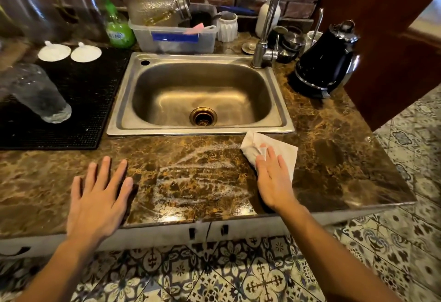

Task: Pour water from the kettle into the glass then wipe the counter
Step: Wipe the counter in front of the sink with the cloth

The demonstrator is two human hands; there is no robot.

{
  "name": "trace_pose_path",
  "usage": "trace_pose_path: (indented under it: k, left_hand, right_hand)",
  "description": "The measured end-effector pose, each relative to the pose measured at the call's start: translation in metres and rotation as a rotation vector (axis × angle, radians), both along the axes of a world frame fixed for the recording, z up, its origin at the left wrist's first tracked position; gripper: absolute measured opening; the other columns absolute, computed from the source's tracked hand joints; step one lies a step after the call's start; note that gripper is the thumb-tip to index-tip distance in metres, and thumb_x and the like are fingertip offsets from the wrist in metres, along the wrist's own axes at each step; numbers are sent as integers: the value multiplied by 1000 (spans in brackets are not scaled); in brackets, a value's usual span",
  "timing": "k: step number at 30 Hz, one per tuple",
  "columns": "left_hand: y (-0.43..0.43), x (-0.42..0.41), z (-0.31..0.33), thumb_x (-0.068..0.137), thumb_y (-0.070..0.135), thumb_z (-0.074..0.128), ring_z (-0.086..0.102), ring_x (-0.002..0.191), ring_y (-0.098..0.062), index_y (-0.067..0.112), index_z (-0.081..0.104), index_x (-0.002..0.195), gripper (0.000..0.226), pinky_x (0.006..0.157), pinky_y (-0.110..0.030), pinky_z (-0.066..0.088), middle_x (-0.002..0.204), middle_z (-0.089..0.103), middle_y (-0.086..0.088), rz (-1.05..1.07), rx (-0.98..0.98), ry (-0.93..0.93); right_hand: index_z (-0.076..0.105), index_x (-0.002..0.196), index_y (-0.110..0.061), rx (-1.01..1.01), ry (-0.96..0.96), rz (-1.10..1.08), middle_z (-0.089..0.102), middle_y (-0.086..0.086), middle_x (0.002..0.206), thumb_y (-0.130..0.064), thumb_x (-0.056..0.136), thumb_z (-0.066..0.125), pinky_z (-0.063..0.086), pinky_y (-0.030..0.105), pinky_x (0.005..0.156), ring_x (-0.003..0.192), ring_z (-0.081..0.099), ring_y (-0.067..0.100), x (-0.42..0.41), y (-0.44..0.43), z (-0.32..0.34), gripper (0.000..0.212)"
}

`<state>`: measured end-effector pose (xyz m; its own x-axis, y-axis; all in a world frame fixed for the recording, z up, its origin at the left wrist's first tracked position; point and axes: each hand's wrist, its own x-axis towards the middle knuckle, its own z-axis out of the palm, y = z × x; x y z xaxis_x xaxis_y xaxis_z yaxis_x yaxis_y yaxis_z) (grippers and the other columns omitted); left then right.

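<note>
My right hand (273,177) lies flat with straight fingers on a white paper towel (282,150), pressing it onto the brown marble counter (334,158) just in front of the sink's right corner. Wet streaks (198,177) cover the counter between my hands. My left hand (100,196) rests flat and spread on the counter near its front edge. A tall clear glass (40,94) stands on a black mat (83,101) at the left. The black kettle (324,63) sits at the back right, beside the tap.
A steel sink (202,94) with a tall tap (267,20) fills the middle. Behind it stand a plastic tub (174,36), a green spray bottle (117,24), a white cup (228,26) and small metal pots (290,41). A wooden panel (386,39) rises at the right.
</note>
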<state>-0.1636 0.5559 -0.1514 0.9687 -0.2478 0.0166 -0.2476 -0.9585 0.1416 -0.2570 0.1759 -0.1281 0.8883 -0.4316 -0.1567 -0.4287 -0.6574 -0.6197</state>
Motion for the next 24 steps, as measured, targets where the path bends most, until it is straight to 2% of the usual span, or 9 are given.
trace_pose_path:
  k: [3,6,10,13,19,24]
  left_hand:
    - [2,-1,0,103,57,13,21,157,-34,33,23,163,65,121,-59,18,171,26,-7,-10,5,6]
    - [3,-1,1,103,57,14,21,157,-34,32,25,162,65,121,-58,18,170,27,-7,-14,6,11]
    - [2,0,-1,103,60,12,20,157,-32,35,23,163,66,122,-57,17,171,25,-5,-6,0,15]
    - [2,1,0,103,60,13,20,157,-32,35,22,163,65,122,-57,18,171,25,-5,-7,-1,26]
    - [-1,0,4,100,65,8,18,158,-30,38,20,162,69,124,-57,16,172,22,-3,16,-14,38]
    - [-3,-1,6,100,66,8,20,157,-32,36,23,162,71,123,-59,17,171,25,-5,15,-13,37]
  right_hand:
    - [16,166,-23,-64,-6,45,16,3,173,-53,104,3,-5,33,127,159,7,14,3,-1,-3,69]
    - [15,165,-34,-84,-62,79,19,-4,172,-51,107,9,2,40,128,159,11,15,2,0,-1,61]
    - [29,162,-27,-44,-121,23,29,0,169,-35,113,30,5,37,127,157,21,19,2,-2,1,50]
    - [40,158,-16,-44,-70,-16,33,8,167,-29,113,35,2,31,125,157,21,23,2,-3,0,47]
    - [40,158,-15,-170,-37,39,33,12,167,-26,112,36,4,35,128,157,22,27,3,0,-3,47]
    - [42,157,-18,-119,-89,56,35,10,166,-28,112,39,3,24,121,155,25,25,-6,24,1,47]
